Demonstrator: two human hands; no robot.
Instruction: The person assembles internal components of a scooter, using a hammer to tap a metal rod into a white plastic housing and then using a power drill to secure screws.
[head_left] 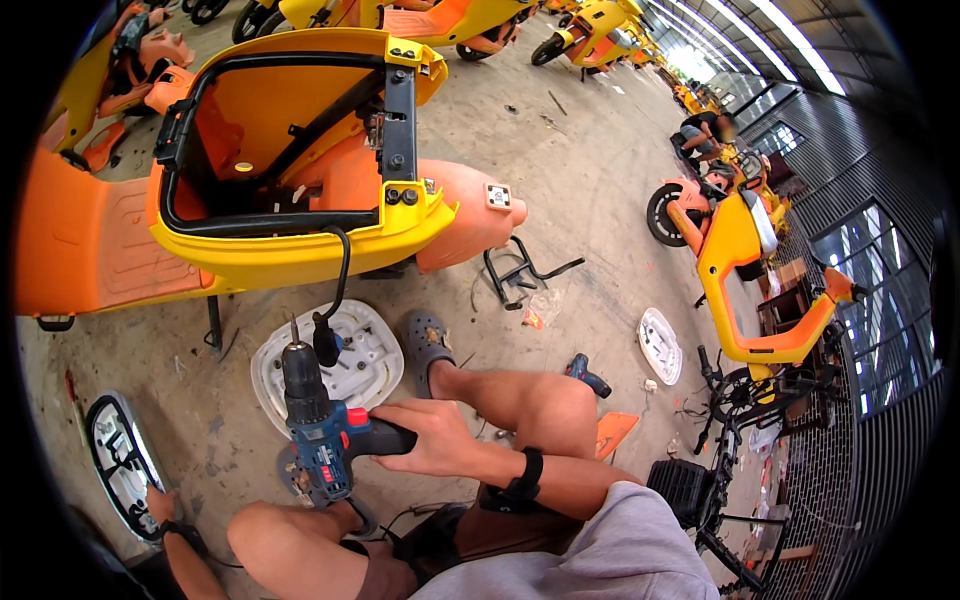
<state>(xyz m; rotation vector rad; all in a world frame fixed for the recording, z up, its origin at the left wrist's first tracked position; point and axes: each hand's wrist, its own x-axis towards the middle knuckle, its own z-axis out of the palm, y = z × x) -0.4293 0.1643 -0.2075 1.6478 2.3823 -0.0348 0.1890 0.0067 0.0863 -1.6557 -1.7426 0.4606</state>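
My right hand (435,440) is wrapped round the grip of a blue and black cordless drill (322,440), whose bit points away from me. Behind the drill, a white moulded plate (365,345) lies on the floor, and a black cable with a plug end (326,342) hangs down in front of it. At the lower left, my left hand (160,505) grips the near edge of a white panel with a black rim and black metal bracket (122,462). Straight ahead stands a yellow and orange scooter body (300,262) with an open, black-edged compartment.
A black metal bracket (520,272) and a second cordless drill (588,376) lie on the concrete floor. Farther right are another white plate (660,345), a yellow scooter (730,260) and a bare black frame (715,490). Someone crouches (705,135) beyond; several scooters stand behind.
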